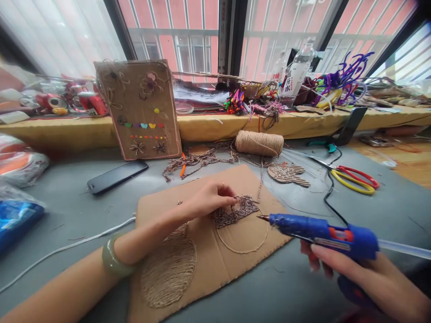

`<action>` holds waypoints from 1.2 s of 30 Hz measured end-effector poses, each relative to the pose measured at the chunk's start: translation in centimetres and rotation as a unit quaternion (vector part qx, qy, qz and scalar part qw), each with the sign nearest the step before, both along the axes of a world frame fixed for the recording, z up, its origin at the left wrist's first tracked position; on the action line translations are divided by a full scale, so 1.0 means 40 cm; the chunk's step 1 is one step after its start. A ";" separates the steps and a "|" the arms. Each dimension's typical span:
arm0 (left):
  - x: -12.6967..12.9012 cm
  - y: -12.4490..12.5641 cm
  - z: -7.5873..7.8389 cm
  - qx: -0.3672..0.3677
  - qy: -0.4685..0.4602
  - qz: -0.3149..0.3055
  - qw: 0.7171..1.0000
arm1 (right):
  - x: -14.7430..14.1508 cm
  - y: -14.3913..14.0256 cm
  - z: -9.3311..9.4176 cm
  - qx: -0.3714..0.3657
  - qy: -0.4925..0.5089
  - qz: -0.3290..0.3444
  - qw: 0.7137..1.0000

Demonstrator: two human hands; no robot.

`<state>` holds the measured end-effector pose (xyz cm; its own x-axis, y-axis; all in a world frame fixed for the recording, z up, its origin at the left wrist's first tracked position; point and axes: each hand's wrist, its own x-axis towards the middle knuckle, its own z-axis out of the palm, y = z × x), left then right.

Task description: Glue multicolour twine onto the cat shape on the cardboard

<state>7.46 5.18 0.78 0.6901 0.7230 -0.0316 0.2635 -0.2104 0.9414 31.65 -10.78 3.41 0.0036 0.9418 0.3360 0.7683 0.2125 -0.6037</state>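
Hands work well apart over a gray bench (269, 294): the left hand (215, 197) pinches a strand (247, 200) at the upper edge of a dark twine patch (237, 216), while the right hand (363, 271) is wrapped around the grip of a blue glue gun (316, 229). The patch lies on a brown cardboard sheet (208, 264), filling part of a rounded outline of pale twine (243, 252), with the gun's metal nozzle (264, 218) pointing toward its right side. The strand looks light, limp and rough, likely easy to grip but apt to fray or tangle, and is best taken between thumb and fingertip close to the patch. The gun should feel rigid and somewhat bulky, with a clear glue stick (404, 249) jutting from the rear and a black cord (326, 199) running behind; the handle is the place to hold, clear of the nozzle, which may be hot. The cardboard appears stiff yet easily creased, best steadied near an edge.
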 end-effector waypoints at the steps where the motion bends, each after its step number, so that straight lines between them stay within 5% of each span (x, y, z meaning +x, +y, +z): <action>1: -0.008 0.003 -0.005 -0.017 -0.003 0.008 1.000 | -0.009 0.005 -0.005 -0.055 0.031 0.021 0.998; 4: -0.027 0.012 -0.014 -0.054 -0.009 0.016 0.998 | -0.032 0.022 -0.011 -0.185 0.082 0.015 0.979; 10: -0.038 0.017 -0.009 -0.101 -0.027 0.002 0.994 | -0.066 0.040 -0.014 -0.295 0.092 -0.032 0.950; 15: -0.037 0.018 -0.007 -0.125 -0.039 -0.008 0.991 | -0.086 0.040 -0.008 -0.302 0.115 -0.070 0.944; 31: -0.039 0.015 0.007 -0.137 -0.025 -0.011 0.990 | -0.074 0.051 -0.013 -0.277 0.079 -0.008 0.958; 36: -0.039 0.018 0.003 -0.130 -0.021 -0.011 0.991 | -0.066 0.056 -0.011 -0.316 0.128 0.013 0.940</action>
<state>5.91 5.88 0.92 0.7101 0.6794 -0.1847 0.2201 0.0349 0.9749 29.02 -8.55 2.99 -0.0183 0.9541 -0.2990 0.5799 -0.2335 -0.7805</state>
